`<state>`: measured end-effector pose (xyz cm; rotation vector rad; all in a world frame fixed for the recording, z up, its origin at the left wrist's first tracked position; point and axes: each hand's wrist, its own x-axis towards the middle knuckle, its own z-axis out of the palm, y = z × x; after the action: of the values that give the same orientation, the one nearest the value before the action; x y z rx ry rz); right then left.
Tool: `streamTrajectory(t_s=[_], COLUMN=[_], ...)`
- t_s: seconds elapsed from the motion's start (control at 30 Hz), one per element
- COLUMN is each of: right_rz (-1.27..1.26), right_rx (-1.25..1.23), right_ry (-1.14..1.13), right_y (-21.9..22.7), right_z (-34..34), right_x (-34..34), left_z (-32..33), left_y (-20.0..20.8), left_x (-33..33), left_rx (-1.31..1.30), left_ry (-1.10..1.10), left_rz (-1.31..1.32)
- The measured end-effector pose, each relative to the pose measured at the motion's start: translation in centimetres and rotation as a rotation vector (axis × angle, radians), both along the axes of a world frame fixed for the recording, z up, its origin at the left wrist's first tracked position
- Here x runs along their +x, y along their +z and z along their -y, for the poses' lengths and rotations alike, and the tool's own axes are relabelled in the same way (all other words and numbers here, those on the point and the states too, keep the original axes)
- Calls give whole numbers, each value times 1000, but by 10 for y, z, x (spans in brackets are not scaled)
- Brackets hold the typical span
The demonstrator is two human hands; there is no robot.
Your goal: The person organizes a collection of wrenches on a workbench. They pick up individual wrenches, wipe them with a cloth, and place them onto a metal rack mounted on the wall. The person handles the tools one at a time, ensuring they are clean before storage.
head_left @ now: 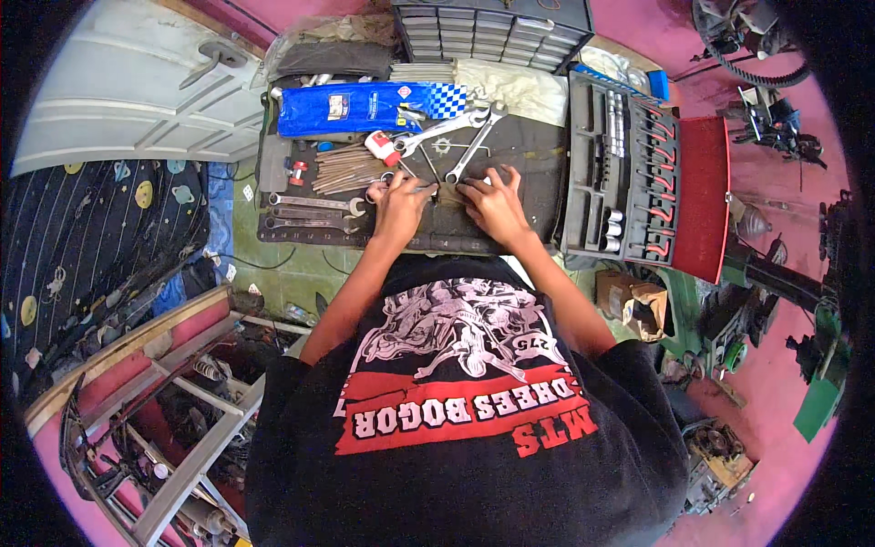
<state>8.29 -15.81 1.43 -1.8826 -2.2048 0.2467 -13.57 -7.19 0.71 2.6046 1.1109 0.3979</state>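
Both hands rest close together at the near side of a dark work mat (538, 159). Fingers bent and pinched, my left hand (399, 208) is at the near end of a thin rod, but whatever it grips is too small to make out. My right hand (498, 206) is curled beside it, fingertips pointing inward; its contents are hidden. Beyond them lie a large combination wrench (474, 149), another wrench (442, 131) and a small toothed metal part (442, 145). A red-and-white bottle (380, 146) lies near my left hand, beside a bundle of brown rods (346, 170).
Several wrenches (310, 202) lie at the left, near a small red part (297, 171). A blue package (351, 108) lies behind. To the right stands an open red tool case (706, 196) with sockets. A drawer cabinet (492, 35) is at the back.
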Motion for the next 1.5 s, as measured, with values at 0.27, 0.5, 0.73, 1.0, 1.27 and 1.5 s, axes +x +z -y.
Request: streamTrajectory(t_s=[0.27, 0.5, 0.73, 1.0, 1.27, 1.5], right_rz=[40, -25, -6, -6, -4, -3], right_rx=[-37, 84, 24, 0, 9, -42], right_ry=[98, 109, 108, 145, 96, 46], right_y=[16, 13, 13, 6, 27, 15], right_z=[-20, -23, -9, -3, -14, -1], right_x=[3, 21, 36, 44, 81, 98], left_z=[-6, -1, 4, 4, -1, 10], left_y=[-1, 7, 5, 8, 16, -1], left_x=[3, 13, 23, 26, 62, 87], left_rx=[-15, -13, -50, -19, -30, -64], left_ry=[-34, -84, -117, -120, -127, -107], left_rz=[23, 21, 26, 59, 104, 98])
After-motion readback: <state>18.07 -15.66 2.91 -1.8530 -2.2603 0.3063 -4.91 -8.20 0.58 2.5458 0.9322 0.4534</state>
